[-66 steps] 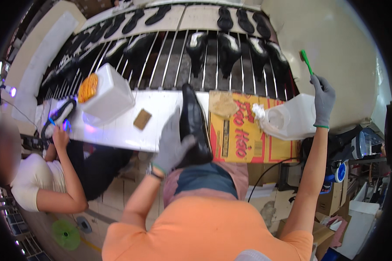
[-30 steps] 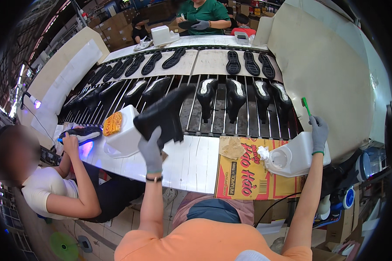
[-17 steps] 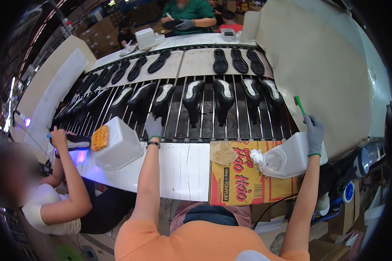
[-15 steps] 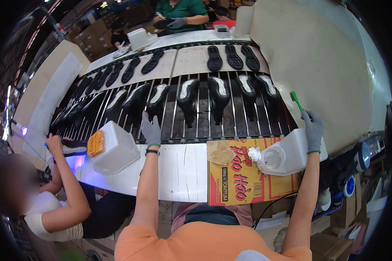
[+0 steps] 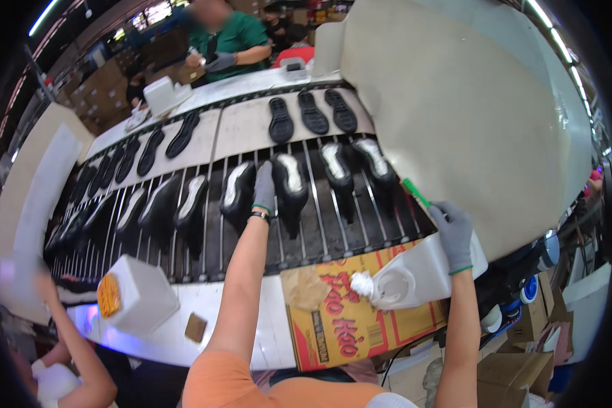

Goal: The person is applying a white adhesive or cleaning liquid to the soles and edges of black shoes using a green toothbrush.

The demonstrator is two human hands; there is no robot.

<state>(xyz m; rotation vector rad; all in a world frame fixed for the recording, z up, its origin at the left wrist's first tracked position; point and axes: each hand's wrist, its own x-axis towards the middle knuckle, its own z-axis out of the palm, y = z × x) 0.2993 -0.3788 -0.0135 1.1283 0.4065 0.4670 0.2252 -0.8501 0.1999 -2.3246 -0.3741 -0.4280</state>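
Note:
My left hand (image 5: pixel 265 189), in a grey glove, reaches over the conveyor with its fingers stretched out between two black shoe uppers. It lies against or right beside the left side of one shoe upper (image 5: pixel 291 178), sole side up with a pale strip down its middle. Another shoe upper (image 5: pixel 236 190) lies just to the left. A small green brush (image 5: pixel 415 192) points up and left from my gloved right hand (image 5: pixel 452 231), whose fingers close round its handle. Below that hand stands a white plastic container (image 5: pixel 415 275) with a round opening and crumpled white material (image 5: pixel 362 283) at its lip.
Black outsoles (image 5: pixel 313 112) line the board beyond the rollers (image 5: pixel 251 241). Yellow cardboard (image 5: pixel 333 326) lies under the container. A white box (image 5: pixel 143 296) with a yellow sponge (image 5: pixel 109 296) stands left, near a co-worker's arm (image 5: pixel 81 340). A person in green (image 5: pixel 241 47) works across the line.
My left hand has moved forward from the table edge to between the shoe uppers. My view has swung right, and the right hand still holds the green brush. A small brown piece now shows on the table.

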